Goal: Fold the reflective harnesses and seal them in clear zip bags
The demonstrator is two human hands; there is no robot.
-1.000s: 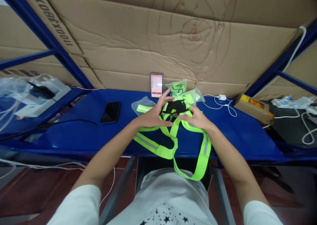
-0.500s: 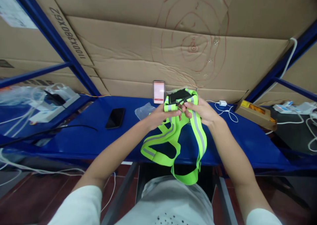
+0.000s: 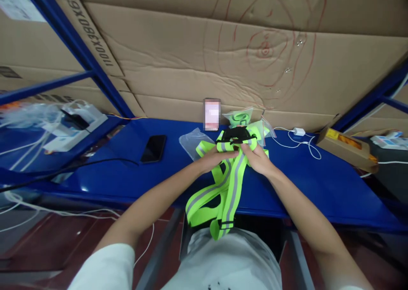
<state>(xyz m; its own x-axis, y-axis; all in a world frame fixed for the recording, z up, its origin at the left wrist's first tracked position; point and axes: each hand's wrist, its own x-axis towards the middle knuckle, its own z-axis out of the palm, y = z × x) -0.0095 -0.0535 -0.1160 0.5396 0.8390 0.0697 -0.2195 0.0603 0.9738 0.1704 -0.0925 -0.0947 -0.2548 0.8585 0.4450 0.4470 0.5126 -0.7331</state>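
A neon-yellow reflective strap harness (image 3: 234, 188) with grey stripes hangs from both hands over the front edge of the blue table (image 3: 108, 175). Its black buckle part (image 3: 236, 134) is at the top, between and just beyond the fingers. My left hand (image 3: 215, 159) is closed on the straps from the left, its fingers partly covered by them. From the right, my right hand (image 3: 257, 157) grips the straps near the black part, thumb on top. Behind the harness are clear plastic bags with green strap material (image 3: 240, 117), and a clear bag (image 3: 194, 142) lies to the left.
A black phone (image 3: 153, 149) lies left on the table. Another phone (image 3: 212, 114) with a lit screen leans on the cardboard wall (image 3: 159, 81). To the right are a white charger with cable (image 3: 298, 132) and an open cardboard box (image 3: 347, 149). Power strips (image 3: 76, 128) sit far left.
The harness has come lower and its hanging straps have swung left and bunched together. Both hands have moved slightly down with it. The bags behind it show more, and the view has shifted.
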